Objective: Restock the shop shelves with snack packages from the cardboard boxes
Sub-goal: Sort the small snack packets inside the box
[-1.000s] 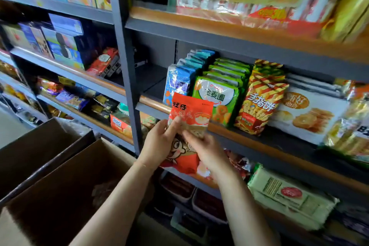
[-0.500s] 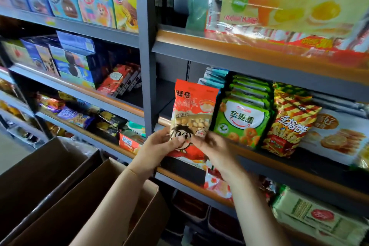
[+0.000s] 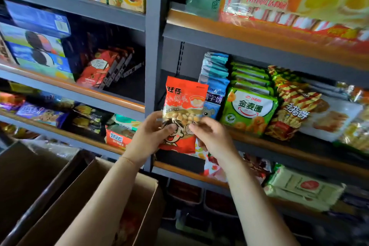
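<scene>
Left hand: fingers curled round left edge of orange-red plastic snack bag with cartoon face, thumb pressed on front. Right hand: fingertips pinching bag's lower right edge. Bag upright, long axis vertical, printed face toward camera, top tilted slightly right; held before grey metal shelf upright, just left of blue snack packets. Open brown cardboard box below forearms.

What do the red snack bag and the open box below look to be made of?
Red snack bag: glossy plastic film, probably; shiny, with a clear window showing round snacks. Box: plain brown cardboard, matte, with bare flaps.
</scene>
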Demonstrator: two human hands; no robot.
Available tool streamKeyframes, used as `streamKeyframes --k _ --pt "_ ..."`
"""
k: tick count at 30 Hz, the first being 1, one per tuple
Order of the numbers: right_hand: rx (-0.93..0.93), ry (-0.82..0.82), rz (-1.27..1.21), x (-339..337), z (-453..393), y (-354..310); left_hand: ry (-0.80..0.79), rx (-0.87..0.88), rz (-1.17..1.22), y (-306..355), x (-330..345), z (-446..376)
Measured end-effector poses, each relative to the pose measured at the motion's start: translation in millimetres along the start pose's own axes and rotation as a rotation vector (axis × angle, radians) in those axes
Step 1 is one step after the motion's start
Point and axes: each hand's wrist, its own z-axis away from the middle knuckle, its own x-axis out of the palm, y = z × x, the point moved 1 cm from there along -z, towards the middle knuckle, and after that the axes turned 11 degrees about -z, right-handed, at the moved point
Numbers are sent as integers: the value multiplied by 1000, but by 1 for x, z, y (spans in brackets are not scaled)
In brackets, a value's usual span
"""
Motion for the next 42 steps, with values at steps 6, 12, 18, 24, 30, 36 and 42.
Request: streamKeyframes --k 6,12,18,24,30,36,42 --pt "-28 46 91 7 -10 -6 45 74 79 0 3 -7" --pt "-12 23 -114 -9 -30 -23 -31 96 134 0 5 -9" --pt "-141 110 -155 -14 -50 -38 550 244 -441 -6 15 -17" --pt "-91 16 -188 2 -79 -76 509 441 -675 2 39 -26" --pt "-182 -39 138 7 -104 -93 375 289 -431 9 54 -45" --pt "-380 11 399 10 -138 -101 346 227 -404 5 60 -61" --pt "-409 9 492 1 -169 -102 361 204 -461 -4 64 -81"
